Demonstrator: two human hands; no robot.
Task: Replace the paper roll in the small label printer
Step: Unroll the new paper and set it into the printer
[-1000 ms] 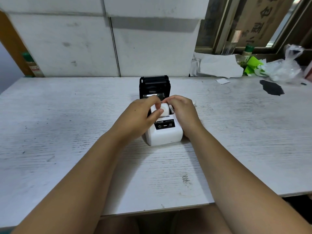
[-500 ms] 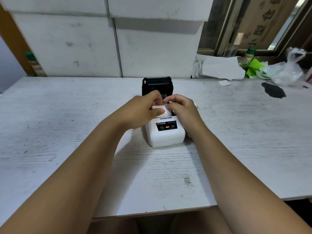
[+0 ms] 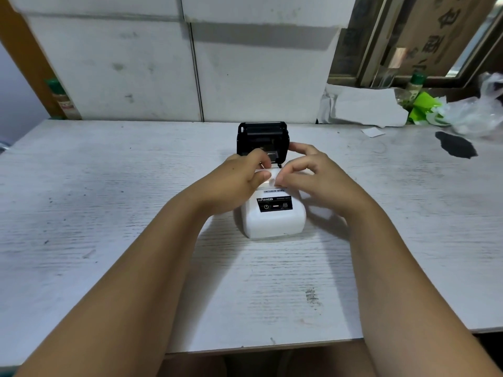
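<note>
A small white label printer (image 3: 273, 220) with a black control strip sits mid-table. Its black lid (image 3: 262, 137) stands open and upright behind the bay. A white paper roll (image 3: 273, 177) lies in the open bay, mostly hidden by my fingers. My left hand (image 3: 239, 180) rests on the printer's left side, its thumb and fingers pinching the roll. My right hand (image 3: 318, 178) is at the right side, thumb and forefinger pinching the roll's paper while the other fingers reach towards the lid.
The white wooden table (image 3: 109, 213) runs back to a white wall. At the back right lie torn white paper (image 3: 367, 107), green scraps (image 3: 423, 108), a clear plastic bag (image 3: 479, 112) and a dark patch (image 3: 454, 144). A bottle (image 3: 61, 97) stands at the back left.
My hands have parted slightly and my right hand has lifted, its fingers spreading towards the lid. The roll sits lower in the bay. The printer itself has not moved.
</note>
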